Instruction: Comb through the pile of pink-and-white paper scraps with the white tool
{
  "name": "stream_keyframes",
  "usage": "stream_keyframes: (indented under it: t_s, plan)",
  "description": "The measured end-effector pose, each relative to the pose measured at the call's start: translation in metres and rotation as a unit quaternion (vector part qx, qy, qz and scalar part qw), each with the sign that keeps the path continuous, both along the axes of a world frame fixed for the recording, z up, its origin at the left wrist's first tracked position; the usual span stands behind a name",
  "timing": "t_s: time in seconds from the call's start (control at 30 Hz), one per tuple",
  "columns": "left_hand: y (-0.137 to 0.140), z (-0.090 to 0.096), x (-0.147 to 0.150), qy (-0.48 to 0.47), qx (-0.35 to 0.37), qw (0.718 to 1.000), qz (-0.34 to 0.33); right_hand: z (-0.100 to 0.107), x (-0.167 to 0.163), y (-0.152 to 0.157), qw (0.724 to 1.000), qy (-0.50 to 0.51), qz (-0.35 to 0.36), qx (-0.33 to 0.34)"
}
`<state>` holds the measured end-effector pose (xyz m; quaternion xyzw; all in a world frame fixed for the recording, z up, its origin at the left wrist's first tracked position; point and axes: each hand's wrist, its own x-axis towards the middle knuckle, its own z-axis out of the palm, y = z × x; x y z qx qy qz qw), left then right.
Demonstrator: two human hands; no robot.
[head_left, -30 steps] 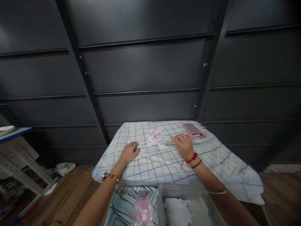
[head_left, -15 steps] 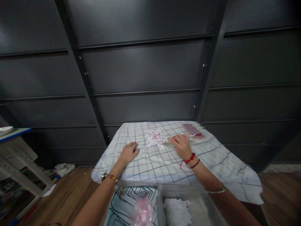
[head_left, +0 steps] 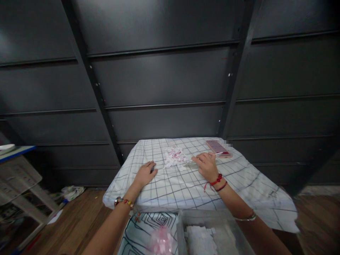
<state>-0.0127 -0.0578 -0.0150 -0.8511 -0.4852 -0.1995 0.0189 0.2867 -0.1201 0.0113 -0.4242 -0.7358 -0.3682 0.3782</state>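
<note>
My right hand (head_left: 208,167) pinches a thin white stick (head_left: 219,153), its kind too small to tell. One end points left toward a pile of small white and pink paper pieces (head_left: 175,156); the other sticks out behind my fingers near a pink phone (head_left: 216,147). To the left of the pile, my left hand (head_left: 145,174) lies on the checked cloth (head_left: 175,184), thumb apart from the fingers. A dark patch shows in the gap between thumb and fingers; whether it is shadow or a small thing, I cannot tell.
Close to me, a clear plastic box (head_left: 225,226) holds white paper pieces (head_left: 200,239). Beside it, a pink bundle in clear plastic (head_left: 162,241) lies on a patterned surface (head_left: 138,230). A dark panelled wall (head_left: 164,81) stands behind; a blue-edged table (head_left: 21,152) is at left.
My right hand has shifted slightly to the right with the stick, whose front end now sits a little farther from the pile. The left hand stays in place.
</note>
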Motion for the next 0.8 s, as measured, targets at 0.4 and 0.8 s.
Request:
stream_keyframes:
  t_s: [0.4, 0.8]
  plan:
    - [-0.0005, 0.0, -0.0006, -0.004, -0.001, 1.0, 0.003, 0.0007, -0.0035, -0.0007, 1.0, -0.015, 0.023, 0.0]
    - [-0.0001, 0.0, -0.0004, -0.005, -0.003, 1.0, 0.0, -0.0012, -0.004, 0.0014, 0.999, -0.019, 0.023, -0.013]
